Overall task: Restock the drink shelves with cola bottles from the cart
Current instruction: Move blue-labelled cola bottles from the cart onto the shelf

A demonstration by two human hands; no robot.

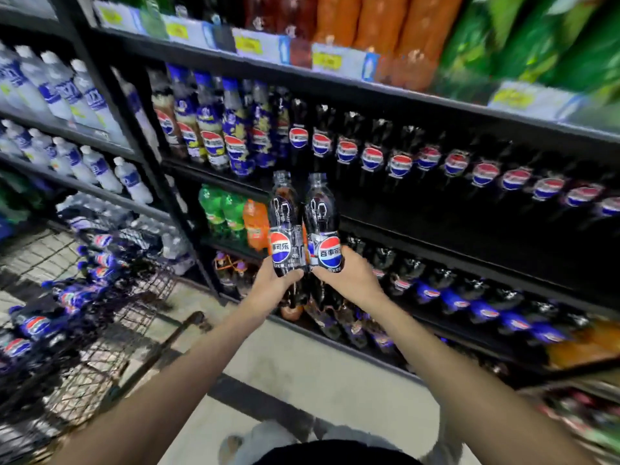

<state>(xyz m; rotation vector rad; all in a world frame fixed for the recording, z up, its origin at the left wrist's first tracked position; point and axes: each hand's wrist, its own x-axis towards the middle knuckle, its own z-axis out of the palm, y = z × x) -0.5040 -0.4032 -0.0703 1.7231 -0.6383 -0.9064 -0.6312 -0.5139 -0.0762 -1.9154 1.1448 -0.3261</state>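
- Left hand [272, 282] grips a dark plastic cola bottle [283, 226], upright above its fingers.
- Right hand [349, 276] grips a second black-labelled cola bottle [322, 226]; bottles touching, before the black metal shelves [436, 229].

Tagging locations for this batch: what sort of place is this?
Most likely a supermarket drinks aisle: black metal shelves with rows of dark cola bottles, yellow price tags, and a wire shopping cart holding bottles.

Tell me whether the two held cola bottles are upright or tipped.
Roughly upright. The left hand grips the left cola bottle and the right hand the right cola bottle near their bases, caps up, side by side.
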